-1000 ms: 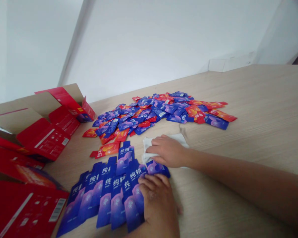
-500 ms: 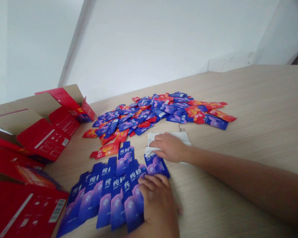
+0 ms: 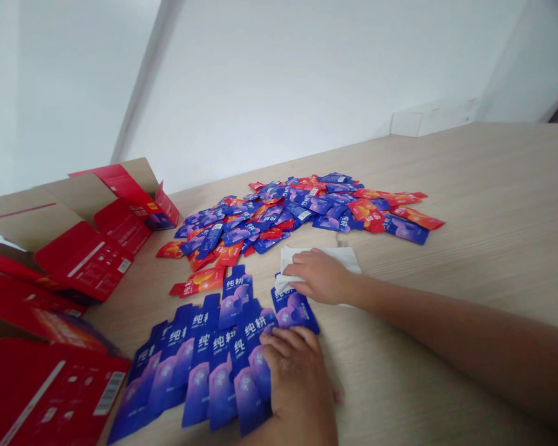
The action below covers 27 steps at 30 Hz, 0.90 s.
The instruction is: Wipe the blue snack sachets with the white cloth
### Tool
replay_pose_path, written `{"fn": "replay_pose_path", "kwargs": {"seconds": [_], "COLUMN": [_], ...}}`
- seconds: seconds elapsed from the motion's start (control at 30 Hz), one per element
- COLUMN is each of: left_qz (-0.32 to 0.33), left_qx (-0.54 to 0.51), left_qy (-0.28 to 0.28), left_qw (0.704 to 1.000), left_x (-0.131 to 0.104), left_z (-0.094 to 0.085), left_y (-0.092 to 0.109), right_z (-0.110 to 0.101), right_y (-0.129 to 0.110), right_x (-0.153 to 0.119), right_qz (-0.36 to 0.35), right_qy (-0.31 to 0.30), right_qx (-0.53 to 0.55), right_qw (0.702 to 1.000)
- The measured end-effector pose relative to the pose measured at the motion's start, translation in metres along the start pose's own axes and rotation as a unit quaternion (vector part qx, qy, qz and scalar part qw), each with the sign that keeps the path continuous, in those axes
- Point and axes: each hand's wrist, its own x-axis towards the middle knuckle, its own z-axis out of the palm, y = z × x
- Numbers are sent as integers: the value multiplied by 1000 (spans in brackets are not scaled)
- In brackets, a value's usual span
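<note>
My right hand (image 3: pixel 320 276) presses a folded white cloth or tissue (image 3: pixel 344 257) with curled fingers. The cloth touches the top of a blue-purple sachet (image 3: pixel 294 311) that lies flat on the table. My left hand (image 3: pixel 295 371) is closed at the lower end of this sachet, and its fingertips and thumb are partly hidden. Just left of my left hand, several blue-purple sachets (image 3: pixel 221 375) lie overlapped in a fanned row, printed faces up. One more blue sachet (image 3: pixel 236 296) sits above that row.
A pile of mixed blue and red-orange sachets (image 3: pixel 270 214) spreads over the wooden table (image 3: pixel 469 248) towards the white wall. A single red-orange sachet (image 3: pixel 199 282) lies nearer. Open red cartons (image 3: pixel 88 260) stand along the left side, flaps raised, with another red carton (image 3: pixel 51 390) in the near-left corner.
</note>
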Motion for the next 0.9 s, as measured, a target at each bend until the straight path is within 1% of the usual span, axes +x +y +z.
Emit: {"fn": "replay_pose_path", "kwargs": {"seconds": [0.07, 0.13, 0.2, 0.27, 0.33, 0.4, 0.5, 0.57, 0.6, 0.63, 0.7, 0.73, 0.8, 0.9], "left_qz": [-1, -3, -6, -8, -7, -4, -2, -2, -2, -1, 0, -1, -2, -5], "left_qx": [7, 6, 3, 2, -2, -3, 6, 8, 6, 2, -7, -10, -9, 1], "left_qy": [3, 0, -1, -1, -7, -13, -12, -11, -12, -15, -24, -28, -32, -25], "left_qw": [1000, 1000, 1000, 1000, 1000, 1000, 1000, 1000, 1000, 1000, 1000, 1000, 999, 1000], "left_x": [0, 0, 0, 0, 0, 0, 0, 0, 0, 0, 0, 0, 0, 0], "left_z": [1, 1, 1, 0, -1, -1, -1, -2, -2, -2, -3, -3, -3, -3], "left_y": [1, 1, 1, 1, 1, 1, 0, 0, 0, 0, 0, 1, 1, 1], "right_z": [0, 2, 5, 8, 9, 8, 3, 1, 2, 2, 5, 7, 9, 8], "right_y": [-7, -13, -15, -11, -5, 1, 3, -1, -4, -6, -11, -11, -10, -2], "right_x": [-2, -2, -2, -1, 1, 2, 1, -1, -1, -2, -2, -2, -1, 1], "right_qz": [-26, -61, -73, -46, -4, 22, 22, 3, -16, -42, -93, -107, -94, -32], "right_qy": [12, -6, -35, -45, -39, -33, -6, 24, 30, 25, -7, -23, -36, -33], "right_qx": [4, 4, 4, 8, 11, 11, 16, 23, 24, 22, 14, 9, 1, -9], "right_qw": [1000, 998, 997, 998, 999, 999, 1000, 999, 999, 999, 996, 994, 995, 999]}}
